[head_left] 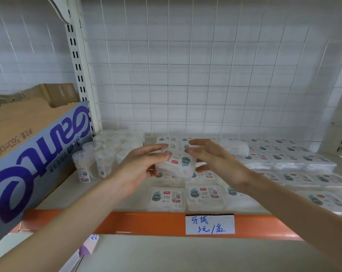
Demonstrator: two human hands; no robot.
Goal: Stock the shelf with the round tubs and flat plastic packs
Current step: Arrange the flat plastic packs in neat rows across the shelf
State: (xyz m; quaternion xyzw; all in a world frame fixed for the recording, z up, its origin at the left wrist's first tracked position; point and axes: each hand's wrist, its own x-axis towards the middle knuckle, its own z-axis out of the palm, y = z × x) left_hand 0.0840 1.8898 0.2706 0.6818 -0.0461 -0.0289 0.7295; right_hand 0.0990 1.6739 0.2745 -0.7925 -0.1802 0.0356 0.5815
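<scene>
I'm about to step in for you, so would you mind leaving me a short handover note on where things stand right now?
Left hand: grips the held pack above the shelf, thumb on top.
Right hand: open, straight fingers at that pack's right edge.
Round tubs: grouped at the shelf's back left, beside a cardboard box.
Other packs: in rows across the middle and right, some stacked.
Done: much of the shelf is stocked.
Left: set the held pack down. Any further stock is out of view.

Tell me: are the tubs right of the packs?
No, the tubs stand left of the packs, beside the carton.
</scene>
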